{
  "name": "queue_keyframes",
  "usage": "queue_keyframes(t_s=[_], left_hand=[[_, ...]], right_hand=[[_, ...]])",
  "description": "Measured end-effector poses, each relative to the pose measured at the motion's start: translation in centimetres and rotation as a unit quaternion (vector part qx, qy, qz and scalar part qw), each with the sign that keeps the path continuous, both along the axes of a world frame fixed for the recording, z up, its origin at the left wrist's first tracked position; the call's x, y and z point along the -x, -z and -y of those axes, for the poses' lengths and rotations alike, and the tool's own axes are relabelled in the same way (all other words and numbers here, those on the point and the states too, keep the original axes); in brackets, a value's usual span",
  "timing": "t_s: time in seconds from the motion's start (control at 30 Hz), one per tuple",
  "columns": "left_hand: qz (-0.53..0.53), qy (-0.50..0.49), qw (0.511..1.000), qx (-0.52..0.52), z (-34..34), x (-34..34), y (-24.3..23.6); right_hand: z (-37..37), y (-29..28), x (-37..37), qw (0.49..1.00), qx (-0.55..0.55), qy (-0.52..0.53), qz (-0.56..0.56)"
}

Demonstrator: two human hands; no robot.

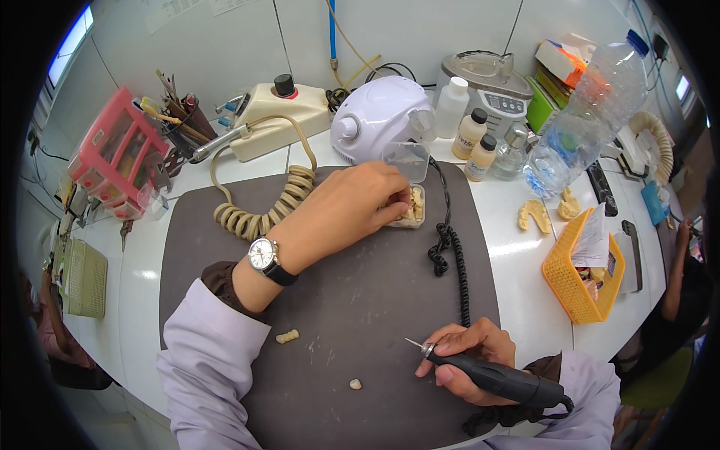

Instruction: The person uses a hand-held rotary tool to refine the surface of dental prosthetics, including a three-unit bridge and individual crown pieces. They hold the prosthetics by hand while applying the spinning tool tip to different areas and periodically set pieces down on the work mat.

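Your left hand (352,206) pinches into a small clear plastic box (411,204) of pale, knobbly tooth pieces at the far middle of the matte grey mat (375,300). Your right hand (469,360) wraps closed around a smooth black handpiece (499,377) near you. Its coiled black cord (448,255) runs just right of the box.

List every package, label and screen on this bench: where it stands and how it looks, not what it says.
Clear plastic water bottle: back right, lying tilted, blue cap.
Two small brown bottles: right of the white domed machine, black caps, pale labels.
White bottle: behind them, plain.
Orange and white box: back right, atop green ones.
Grey machine's panel: rear, small buttons.
Paper slip: in the orange basket.
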State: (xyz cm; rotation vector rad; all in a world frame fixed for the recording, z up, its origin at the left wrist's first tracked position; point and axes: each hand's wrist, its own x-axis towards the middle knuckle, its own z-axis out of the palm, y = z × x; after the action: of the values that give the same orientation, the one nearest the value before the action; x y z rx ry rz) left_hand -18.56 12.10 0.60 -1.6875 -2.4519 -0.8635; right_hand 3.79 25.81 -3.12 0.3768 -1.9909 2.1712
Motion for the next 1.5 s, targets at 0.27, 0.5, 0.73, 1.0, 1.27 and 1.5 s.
queue_keyframes(t_s=[0.27,0.5,0.73,1.0,1.27,1.5], left_hand=[[0.011,0.018,1.0,0.016,0.3,0.1,0.1],[-0.004,0.063,0.998,0.027,0.4,0.8,0.0],[-0.036,0.061,0.995,0.064,0.3,0.6,-0.8],[-0.047,0.055,0.997,0.033,-0.1,0.7,-0.1],[-0.019,0.059,0.997,0.035,0.4,0.8,-0.4],[0.012,0.015,0.999,0.03,-0.3,0.0,-0.5]], right_hand=[[0.0,-0.4,0.0,1.0,-0.002,0.001,0.018],[0.0,-0.5,0.1,1.0,-0.002,-0.003,0.02],[0.0,-0.3,0.2,1.0,-0.011,0.001,0.007],[-0.2,-0.4,0.2,1.0,-0.024,0.005,0.004],[-0.1,-0.2,0.1,1.0,-0.003,0.0,0.008],[-0.2,-0.9,0.0,0.999,-0.014,0.002,0.037]])
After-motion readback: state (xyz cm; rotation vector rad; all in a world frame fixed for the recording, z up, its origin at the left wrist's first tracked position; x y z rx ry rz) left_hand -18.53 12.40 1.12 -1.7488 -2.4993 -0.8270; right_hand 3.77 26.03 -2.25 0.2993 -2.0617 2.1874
